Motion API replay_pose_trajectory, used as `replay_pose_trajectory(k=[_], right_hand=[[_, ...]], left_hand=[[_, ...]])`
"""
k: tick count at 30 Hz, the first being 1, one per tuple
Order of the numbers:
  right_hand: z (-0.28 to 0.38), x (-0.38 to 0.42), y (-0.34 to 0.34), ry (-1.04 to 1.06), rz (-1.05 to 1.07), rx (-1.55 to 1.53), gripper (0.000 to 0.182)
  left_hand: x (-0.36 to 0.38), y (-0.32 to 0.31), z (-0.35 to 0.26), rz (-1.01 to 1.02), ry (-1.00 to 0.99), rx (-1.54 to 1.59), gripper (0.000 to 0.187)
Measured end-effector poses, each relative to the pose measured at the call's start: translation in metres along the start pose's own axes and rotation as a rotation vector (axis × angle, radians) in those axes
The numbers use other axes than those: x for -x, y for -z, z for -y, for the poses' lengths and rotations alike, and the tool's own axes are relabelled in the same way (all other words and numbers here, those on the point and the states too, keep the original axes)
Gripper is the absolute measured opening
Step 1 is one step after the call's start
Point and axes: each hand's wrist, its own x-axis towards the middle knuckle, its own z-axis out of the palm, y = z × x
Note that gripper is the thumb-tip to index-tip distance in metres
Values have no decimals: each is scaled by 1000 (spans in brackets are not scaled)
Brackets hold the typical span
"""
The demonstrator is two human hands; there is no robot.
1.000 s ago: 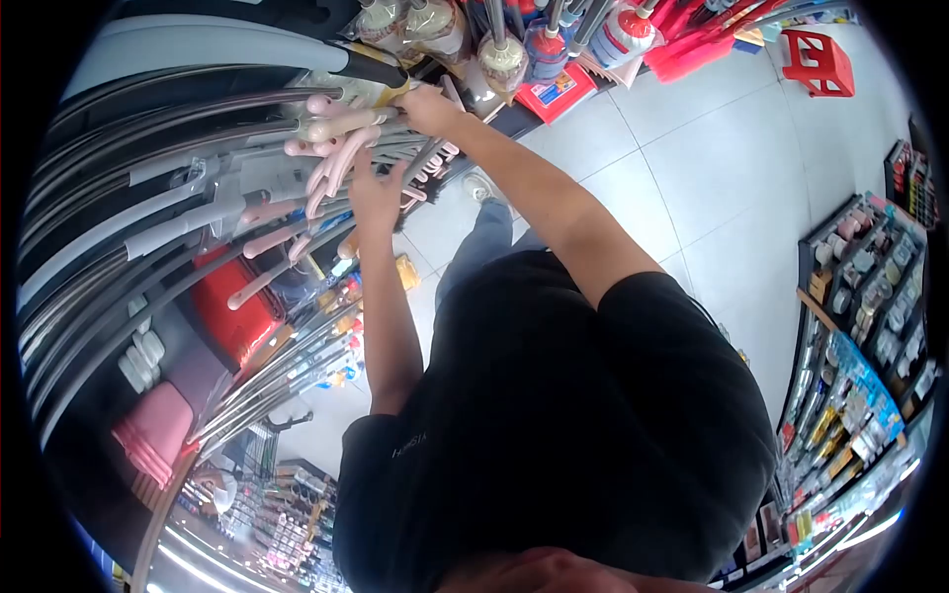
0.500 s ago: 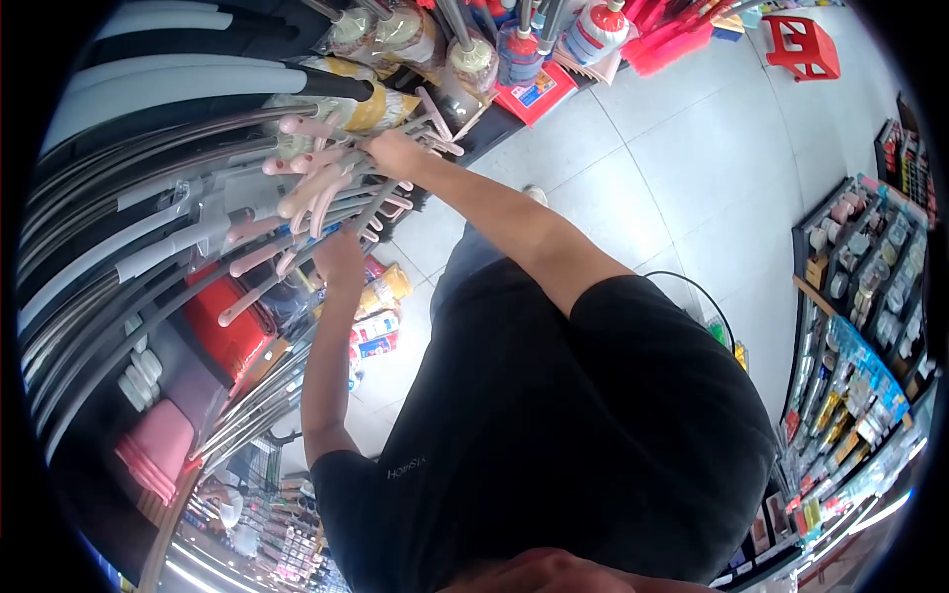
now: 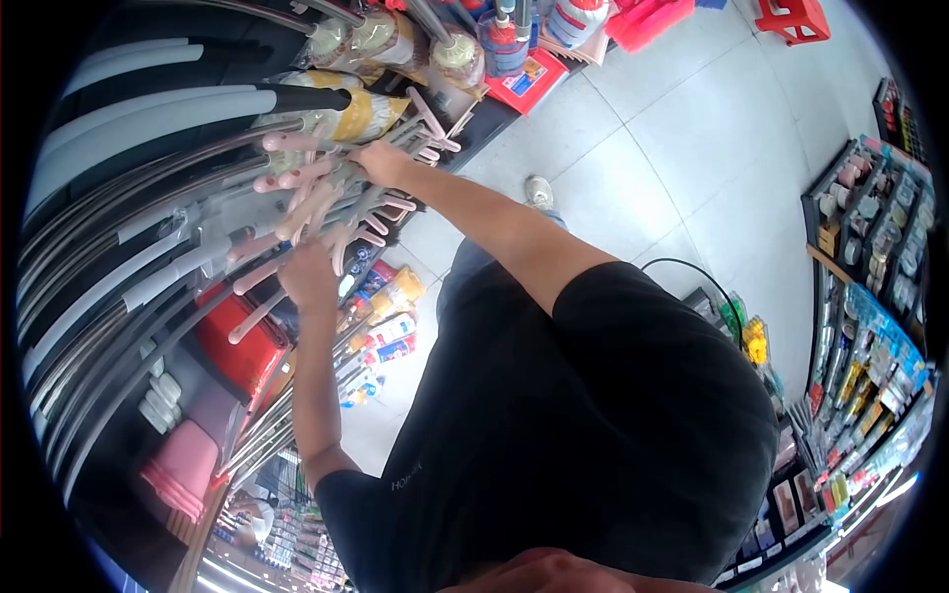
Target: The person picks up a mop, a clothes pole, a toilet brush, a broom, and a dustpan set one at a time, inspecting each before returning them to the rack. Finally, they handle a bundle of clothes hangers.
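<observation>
Several long-handled tools with pink rounded grips point(image 3: 308, 210), grey shafts and pink forked ends point(image 3: 427, 114) lie in a crossed bundle at the left; their exact kind is not clear. My right hand point(image 3: 382, 163) closes round part of the bundle near the forked ends. Lower down, my left hand point(image 3: 310, 277) curls against the pink grips, its fingertips partly hidden, apparently holding one of them. Dark bristles show beneath the bundle, between my two hands.
Metal and grey poles point(image 3: 119, 222) fill the left side. Wrapped mop heads point(image 3: 371, 117) and a red package point(image 3: 529, 79) line the top. A red stool point(image 3: 794, 18) stands on the tiled floor point(image 3: 652, 128). Stocked shelves point(image 3: 870, 247) stand right; pink dustpans point(image 3: 183, 460) lie lower left.
My left hand has moved left and slightly down along the pink grips. The right hand keeps its hold. The whole view has shifted a little, and my shoe shows more.
</observation>
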Motion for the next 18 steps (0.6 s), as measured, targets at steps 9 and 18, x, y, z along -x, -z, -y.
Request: replay_pose_trajectory(k=[9, 18], right_hand=[[21, 15, -32, -197, 31, 33, 30], [14, 16, -63, -452, -185, -279, 35]], left_hand=[[6, -70, 5, -471, 251, 1381, 56], [-7, -62, -24, -712, 522, 1907, 41]])
